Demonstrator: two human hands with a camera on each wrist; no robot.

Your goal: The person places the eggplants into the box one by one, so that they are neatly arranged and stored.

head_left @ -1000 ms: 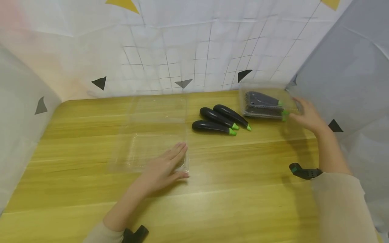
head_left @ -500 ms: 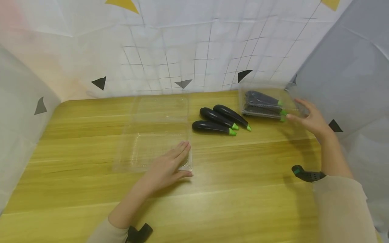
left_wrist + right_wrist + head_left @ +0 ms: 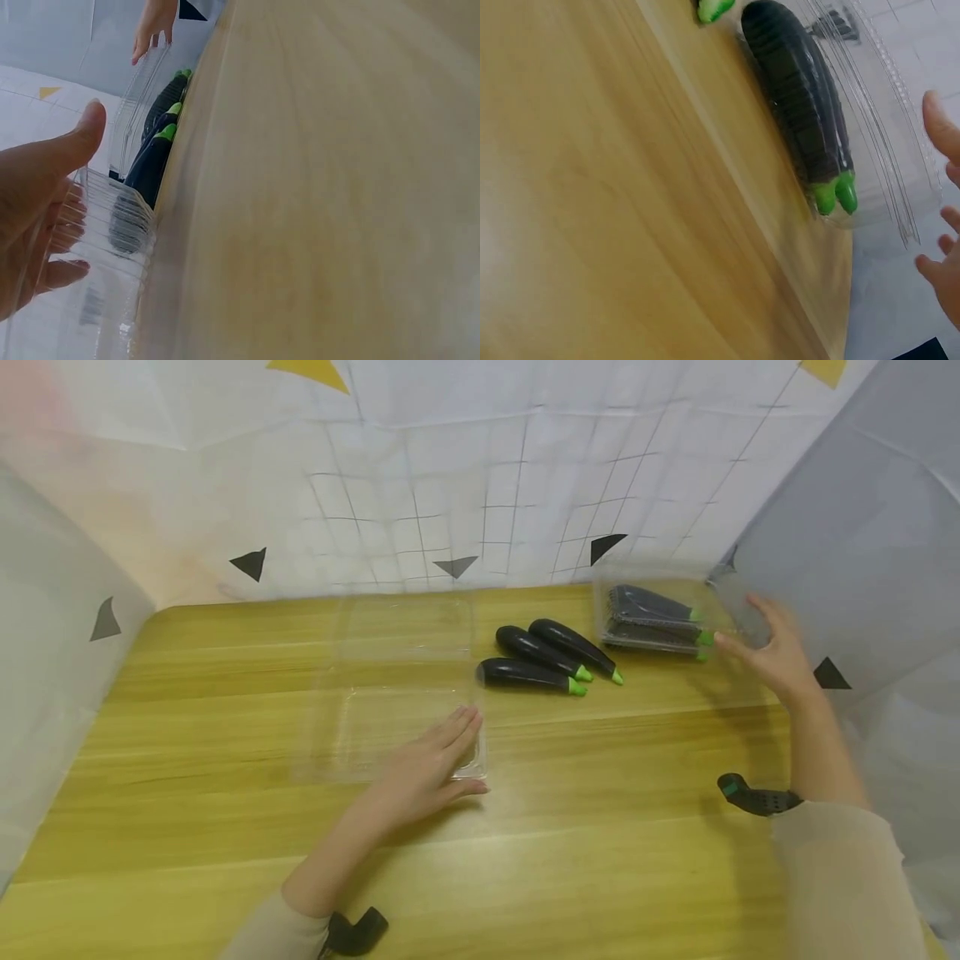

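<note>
In the head view an unfolded clear plastic clamshell box (image 3: 397,727) lies on the table, its lid half towards the wall. My left hand (image 3: 431,768) rests at its front right corner, straight fingers inside the tray and thumb outside the front edge. Through the plastic in the left wrist view, the fingers (image 3: 67,225) show. Several loose eggplants (image 3: 525,675) lie right of this box. A second clear box (image 3: 611,631) at the back right has eggplants (image 3: 648,603) inside. Beside its right end, my right hand (image 3: 780,656) has spread fingers, apart from the plastic in the right wrist view.
The wooden table (image 3: 585,827) reaches back to a white sheet wall (image 3: 420,460) with grid lines and dark triangles. A grey sheet (image 3: 892,577) closes off the right side, near my right arm. Black cameras (image 3: 757,797) sit on both wrists.
The unfolded box and my left hand have shifted slightly right, towards the loose eggplants. My right hand has drawn back from the filled box, its fingers spreading wider.
</note>
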